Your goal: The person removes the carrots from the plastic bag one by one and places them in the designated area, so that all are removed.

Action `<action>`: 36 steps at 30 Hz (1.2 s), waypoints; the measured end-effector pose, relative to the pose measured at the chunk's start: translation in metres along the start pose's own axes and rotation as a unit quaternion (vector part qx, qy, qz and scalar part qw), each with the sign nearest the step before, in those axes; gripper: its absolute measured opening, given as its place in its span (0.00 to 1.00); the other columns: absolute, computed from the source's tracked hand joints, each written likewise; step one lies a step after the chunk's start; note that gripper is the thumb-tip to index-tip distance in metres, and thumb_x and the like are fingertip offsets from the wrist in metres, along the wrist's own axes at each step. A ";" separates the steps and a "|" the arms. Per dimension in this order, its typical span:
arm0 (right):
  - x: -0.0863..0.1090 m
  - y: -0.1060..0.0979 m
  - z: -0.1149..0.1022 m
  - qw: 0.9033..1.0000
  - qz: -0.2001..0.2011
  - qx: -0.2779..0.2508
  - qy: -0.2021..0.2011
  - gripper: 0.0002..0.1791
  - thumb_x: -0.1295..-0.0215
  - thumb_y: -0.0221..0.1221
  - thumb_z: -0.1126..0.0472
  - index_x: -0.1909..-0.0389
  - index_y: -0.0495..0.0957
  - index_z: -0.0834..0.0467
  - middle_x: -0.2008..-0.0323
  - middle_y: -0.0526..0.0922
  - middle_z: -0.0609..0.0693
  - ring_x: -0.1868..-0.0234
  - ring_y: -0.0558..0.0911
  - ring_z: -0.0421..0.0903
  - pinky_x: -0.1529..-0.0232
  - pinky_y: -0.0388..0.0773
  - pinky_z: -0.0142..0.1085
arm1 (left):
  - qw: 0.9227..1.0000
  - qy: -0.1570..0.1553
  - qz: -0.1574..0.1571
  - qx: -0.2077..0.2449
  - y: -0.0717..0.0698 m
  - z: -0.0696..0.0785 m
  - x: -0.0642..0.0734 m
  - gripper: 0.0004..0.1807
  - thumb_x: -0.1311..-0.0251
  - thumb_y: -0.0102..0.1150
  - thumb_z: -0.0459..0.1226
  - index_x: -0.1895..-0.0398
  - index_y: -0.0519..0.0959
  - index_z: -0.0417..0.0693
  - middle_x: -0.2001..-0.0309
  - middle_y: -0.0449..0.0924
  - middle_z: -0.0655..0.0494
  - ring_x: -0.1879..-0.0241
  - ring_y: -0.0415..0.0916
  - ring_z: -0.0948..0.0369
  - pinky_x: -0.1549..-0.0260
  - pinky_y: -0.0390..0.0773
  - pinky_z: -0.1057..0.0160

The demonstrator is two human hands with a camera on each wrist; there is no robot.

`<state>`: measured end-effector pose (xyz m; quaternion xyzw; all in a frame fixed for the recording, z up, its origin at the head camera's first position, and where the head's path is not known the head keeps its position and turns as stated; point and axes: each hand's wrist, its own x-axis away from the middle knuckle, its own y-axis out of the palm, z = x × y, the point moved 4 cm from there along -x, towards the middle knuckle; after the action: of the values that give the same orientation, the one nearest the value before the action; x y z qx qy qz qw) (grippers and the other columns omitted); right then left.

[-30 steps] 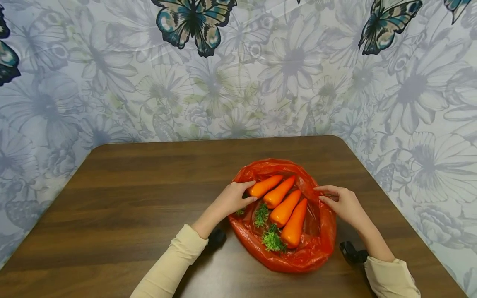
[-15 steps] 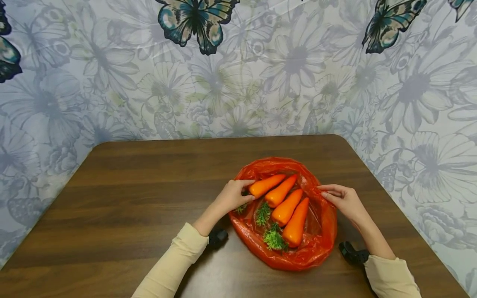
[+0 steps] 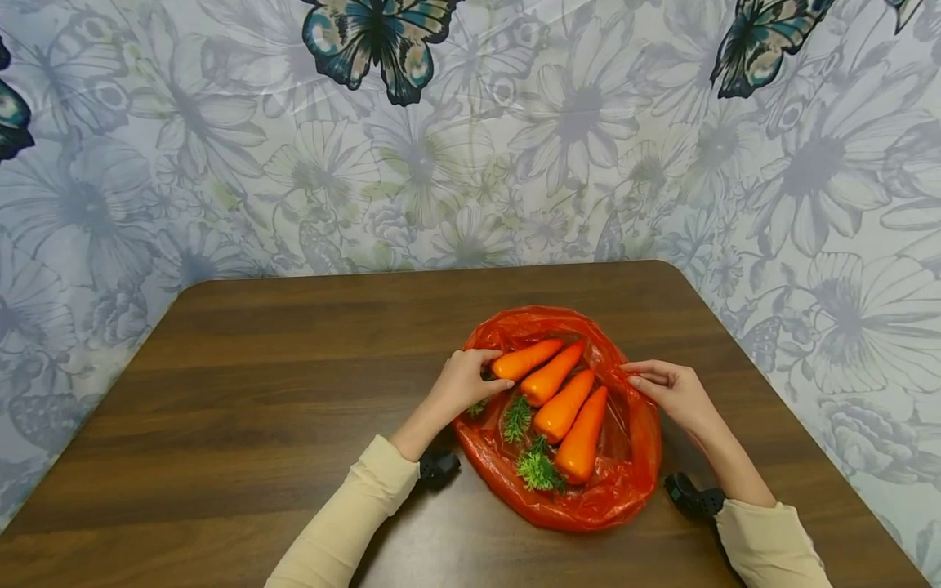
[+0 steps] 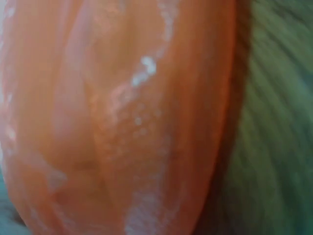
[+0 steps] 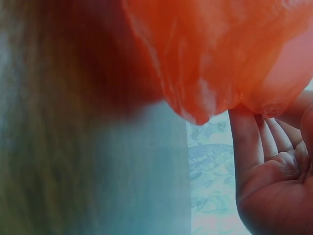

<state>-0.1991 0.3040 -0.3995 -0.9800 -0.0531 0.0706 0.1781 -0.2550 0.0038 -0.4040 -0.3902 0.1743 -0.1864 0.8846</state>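
A red plastic bag (image 3: 639, 465) with its rim rolled down sits on the table, right of centre. Inside it lie several orange carrots (image 3: 581, 437) with green leafy tops (image 3: 539, 469). My left hand (image 3: 459, 382) reaches over the bag's left rim and grips the thick end of the uppermost carrot (image 3: 528, 358), thumb below and fingers above. At the opposite side, my right hand (image 3: 675, 394) pinches the bag's rim between thumb and fingertips. The right wrist view has the right hand (image 5: 274, 181) beneath the red plastic; only blurred bag (image 4: 122, 122) fills most of the left wrist view.
The brown wooden table (image 3: 257, 392) extends far to the left of the bag. Behind it stands a wall (image 3: 470, 180) with flowers and butterflies. Black wrist devices (image 3: 439, 469) sit below both wrists, near the bag.
My left thumb has moved up against the uppermost carrot. My right thumb and fingers have come together on the bag's rim. The carrots remain in the bag.
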 end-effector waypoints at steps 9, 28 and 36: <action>0.000 -0.001 0.003 1.000 0.000 -0.001 -0.002 0.18 0.34 0.56 0.65 0.50 0.74 0.75 0.58 0.83 0.55 0.62 0.82 0.38 0.64 0.79 0.32 | 0.999 -0.020 0.012 0.048 -0.006 -0.007 0.001 0.27 0.49 0.70 0.43 0.45 0.78 0.41 0.52 0.80 0.48 0.56 0.78 0.56 0.60 0.77 0.61; 0.002 -0.002 0.002 1.000 -0.002 0.013 0.000 0.19 0.33 0.56 0.64 0.49 0.73 0.75 0.57 0.82 0.61 0.62 0.81 0.37 0.64 0.78 0.31 | 0.971 -0.037 -0.006 0.236 -0.042 -0.023 0.015 0.27 0.47 0.68 0.36 0.43 0.76 0.41 0.53 0.80 0.47 0.56 0.78 0.56 0.60 0.78 0.61; 0.002 -0.003 0.005 1.000 -0.004 0.011 0.000 0.19 0.33 0.56 0.65 0.48 0.73 0.75 0.56 0.81 0.60 0.61 0.81 0.36 0.64 0.78 0.31 | 0.946 -0.066 0.017 0.316 -0.071 -0.038 0.023 0.27 0.45 0.66 0.36 0.41 0.74 0.40 0.50 0.77 0.45 0.52 0.76 0.53 0.58 0.77 0.58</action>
<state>-0.1980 0.3089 -0.4034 -0.9779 -0.0563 0.0701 0.1888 -0.2654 -0.0750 -0.3783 -0.0994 0.0545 -0.1909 0.9751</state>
